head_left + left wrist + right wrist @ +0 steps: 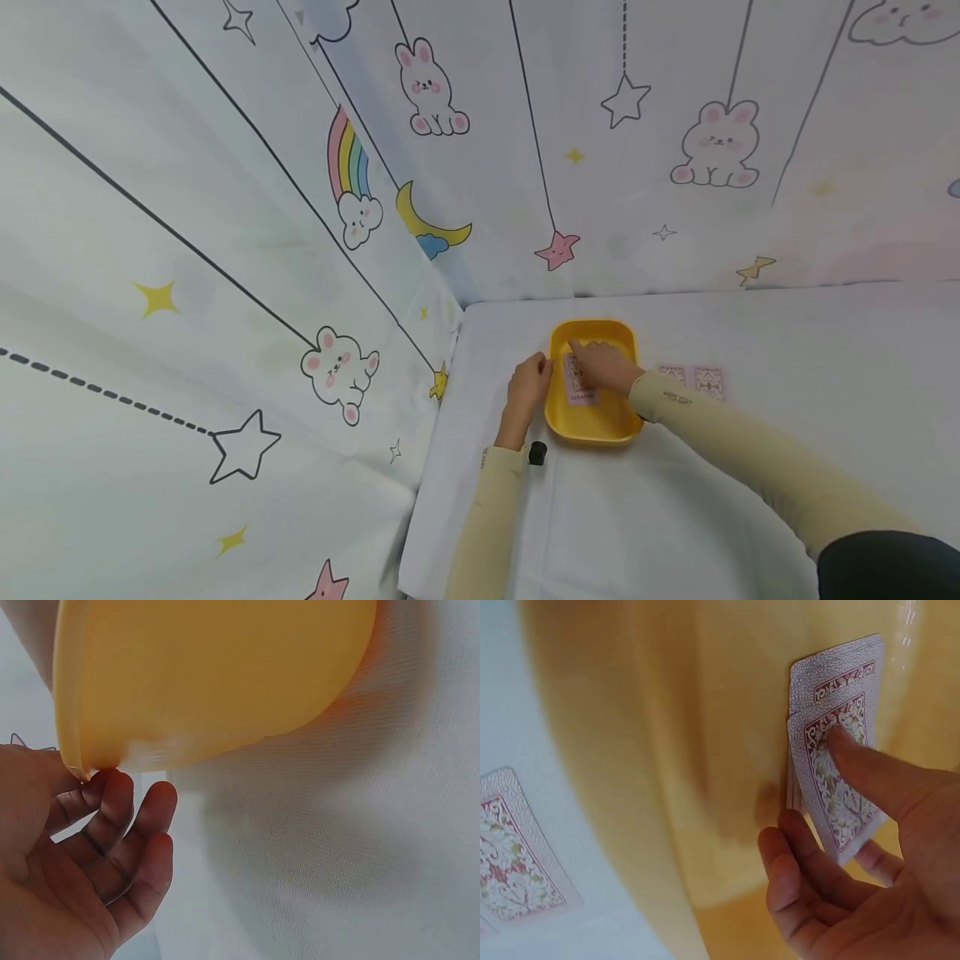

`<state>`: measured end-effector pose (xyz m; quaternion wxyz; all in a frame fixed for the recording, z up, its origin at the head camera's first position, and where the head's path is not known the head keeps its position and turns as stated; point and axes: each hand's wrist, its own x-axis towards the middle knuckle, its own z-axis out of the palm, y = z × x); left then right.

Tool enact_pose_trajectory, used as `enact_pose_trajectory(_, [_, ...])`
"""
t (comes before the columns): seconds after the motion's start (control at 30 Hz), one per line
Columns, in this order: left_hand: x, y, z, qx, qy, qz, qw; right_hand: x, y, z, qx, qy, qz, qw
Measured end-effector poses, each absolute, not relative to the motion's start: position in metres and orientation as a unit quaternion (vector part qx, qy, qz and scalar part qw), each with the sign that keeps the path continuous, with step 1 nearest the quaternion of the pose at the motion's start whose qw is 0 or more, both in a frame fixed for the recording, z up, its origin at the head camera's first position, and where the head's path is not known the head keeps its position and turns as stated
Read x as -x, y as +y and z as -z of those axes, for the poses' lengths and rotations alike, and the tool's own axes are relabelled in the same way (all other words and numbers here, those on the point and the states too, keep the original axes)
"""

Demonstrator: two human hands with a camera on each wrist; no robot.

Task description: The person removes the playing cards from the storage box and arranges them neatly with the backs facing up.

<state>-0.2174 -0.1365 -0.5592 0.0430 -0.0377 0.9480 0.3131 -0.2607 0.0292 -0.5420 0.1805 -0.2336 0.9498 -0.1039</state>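
Observation:
A yellow plastic tray [592,429] stands on the white-covered table. At its left rim, my left hand [529,385] pinches the edge between thumb and forefinger, the other fingers bent loosely below, as the left wrist view shows. Over the tray, my right hand [606,367] holds a playing card [844,780], its thumb on the patterned red-and-white back and fingers by the lower end. Behind that card lies a small stack of playing cards [829,671], partly covered by it; how many is hidden. All show their backs.
Right of the tray, two playing cards lie back up on the table: one card [672,374] partly behind the right forearm, another card [708,383] farther right. A small black object [537,453] is beside the left wrist. Printed white curtains [510,275] border the table's left and back.

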Motion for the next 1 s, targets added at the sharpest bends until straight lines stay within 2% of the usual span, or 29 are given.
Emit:
enact_pose_trajectory(0.3, [0.216,-0.136,0.56,0.038,0.948,-0.314,0.042,0.265,0.037,0.541,0.21,0.924,0.226,0.225])
enact_pose_trajectory(0.63, [0.215,-0.136,0.561,0.034,0.95,-0.308,0.035,0.265,0.057,0.533,0.197,0.89,0.365,0.191])
enact_pose_trajectory(1.0, [0.215,-0.135,0.559,0.038,0.948,-0.314,0.032,0.265,0.072,0.525,0.19,0.864,0.422,0.198])
